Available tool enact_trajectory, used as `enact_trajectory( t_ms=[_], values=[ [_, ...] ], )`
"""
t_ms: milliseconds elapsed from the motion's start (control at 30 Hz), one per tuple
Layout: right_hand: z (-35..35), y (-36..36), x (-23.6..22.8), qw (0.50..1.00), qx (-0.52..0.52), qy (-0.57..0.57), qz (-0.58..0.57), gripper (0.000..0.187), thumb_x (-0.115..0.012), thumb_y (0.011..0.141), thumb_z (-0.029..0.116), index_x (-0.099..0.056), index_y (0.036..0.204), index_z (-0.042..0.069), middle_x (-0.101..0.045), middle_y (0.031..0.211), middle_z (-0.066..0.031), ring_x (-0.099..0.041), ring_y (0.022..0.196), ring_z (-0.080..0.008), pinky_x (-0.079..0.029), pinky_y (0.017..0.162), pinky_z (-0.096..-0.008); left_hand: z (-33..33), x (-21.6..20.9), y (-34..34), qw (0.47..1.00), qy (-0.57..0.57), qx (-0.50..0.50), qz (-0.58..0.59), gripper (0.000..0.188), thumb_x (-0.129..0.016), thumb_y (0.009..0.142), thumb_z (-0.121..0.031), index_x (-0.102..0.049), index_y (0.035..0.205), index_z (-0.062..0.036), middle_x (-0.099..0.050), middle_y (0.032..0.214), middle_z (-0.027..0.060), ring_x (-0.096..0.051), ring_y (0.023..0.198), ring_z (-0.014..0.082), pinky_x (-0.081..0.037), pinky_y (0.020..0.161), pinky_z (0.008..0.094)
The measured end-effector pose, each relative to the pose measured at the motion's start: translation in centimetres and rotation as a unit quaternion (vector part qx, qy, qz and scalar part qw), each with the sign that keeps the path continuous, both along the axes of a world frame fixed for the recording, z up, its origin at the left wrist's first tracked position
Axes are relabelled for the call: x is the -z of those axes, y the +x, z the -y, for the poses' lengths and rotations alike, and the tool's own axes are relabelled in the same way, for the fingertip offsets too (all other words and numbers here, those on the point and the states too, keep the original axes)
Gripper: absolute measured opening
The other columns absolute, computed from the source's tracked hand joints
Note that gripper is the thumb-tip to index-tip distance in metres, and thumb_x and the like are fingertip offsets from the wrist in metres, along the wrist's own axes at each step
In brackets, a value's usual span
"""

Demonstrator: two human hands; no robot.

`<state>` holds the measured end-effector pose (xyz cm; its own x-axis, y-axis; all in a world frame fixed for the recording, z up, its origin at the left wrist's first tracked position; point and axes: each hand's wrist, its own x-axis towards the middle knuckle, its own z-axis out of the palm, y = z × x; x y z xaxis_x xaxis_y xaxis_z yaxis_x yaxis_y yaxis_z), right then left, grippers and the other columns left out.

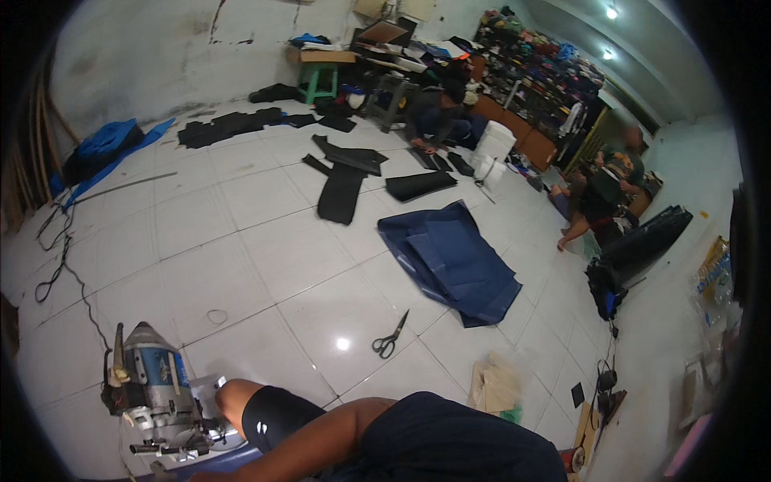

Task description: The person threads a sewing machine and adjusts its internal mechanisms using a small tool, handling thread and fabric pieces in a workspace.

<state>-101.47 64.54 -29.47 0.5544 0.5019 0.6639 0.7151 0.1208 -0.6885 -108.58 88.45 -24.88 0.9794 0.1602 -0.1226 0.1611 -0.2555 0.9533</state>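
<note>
A bare forearm, which I take for my right, reaches across the lower edge toward the bottom left. My right hand (202, 477) is almost wholly cut off there, so its fingers are hidden. Just above it stands an upright electric cloth-cutting machine (165, 376), silver and blue, with a handle and a cord. Dark blue fabric (221, 463) lies below the machine's base. Whether the hand touches the machine or the fabric cannot be seen. My left hand is out of view. Black-handled scissors (387, 341) lie on the tiles beyond my knee.
Folded navy fabric (458, 261) and black cut pieces (341, 193) lie on the white tiled floor. Two people (438, 116) crouch or sit farther back and right. A cord (76, 277) trails at left. A plastic-wrapped beige packet (495, 386) lies nearby.
</note>
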Motion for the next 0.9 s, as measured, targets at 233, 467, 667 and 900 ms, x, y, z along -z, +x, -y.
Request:
enact_trajectory(
  t_ms=[233, 467, 667, 900],
  values=[
    [-1.3, -2.2, 1.7, 0.966, -0.07, -0.017, -0.249, 0.025, -0.066, 0.087, 0.02, -0.066, 0.11, 0.01, -0.067, 0.097, -0.0095, -0.065, 0.093, -0.0267, -0.053, 0.082, -0.0355, 5.1, 2.3, -1.0, 0.999, 0.049, -0.008, -0.006, 0.012, -0.061, 0.086, -0.01, -0.061, 0.093, -0.0004, -0.06, 0.092, 0.0068, -0.055, 0.084, 0.0152, -0.045, 0.076, 0.0302],
    [2.2, -1.6, 1.0, 0.931, -0.158, -0.041, -0.327, 0.017, -0.07, 0.088, 0.014, -0.067, 0.102, 0.005, -0.066, 0.097, -0.0056, -0.063, 0.089, -0.0142, -0.053, 0.076, -0.028, 6.5, -0.6, -3.3, 0.996, 0.079, -0.006, -0.033, 0.007, -0.058, 0.075, -0.001, -0.059, 0.082, 0.0, -0.056, 0.075, 0.0012, -0.051, 0.066, 0.0072, -0.041, 0.059, 0.024],
    [0.8, -1.8, 1.2, 0.872, -0.224, -0.142, -0.412, 0.018, -0.071, 0.088, 0.01, -0.067, 0.103, 0.001, -0.066, 0.103, -0.0045, -0.06, 0.09, -0.0103, -0.049, 0.075, -0.0255, 7.5, -1.1, -4.0, 0.996, 0.059, -0.019, -0.065, 0.003, -0.056, 0.077, -0.003, -0.058, 0.079, -0.0012, -0.055, 0.069, 0.0011, -0.05, 0.061, 0.0059, -0.04, 0.055, 0.0237],
    [1.6, -1.2, 1.8, 0.75, -0.278, -0.019, -0.6, 0.008, -0.063, 0.092, 0.008, -0.063, 0.094, 0.0, -0.063, 0.092, -0.005, -0.059, 0.088, -0.0109, -0.046, 0.08, -0.0233, 7.3, -1.6, -4.4, 0.992, 0.093, 0.009, -0.085, 0.005, -0.057, 0.079, -0.008, -0.057, 0.079, -0.003, -0.053, 0.068, -0.0015, -0.048, 0.059, 0.0041, -0.038, 0.053, 0.0238]
  ],
)
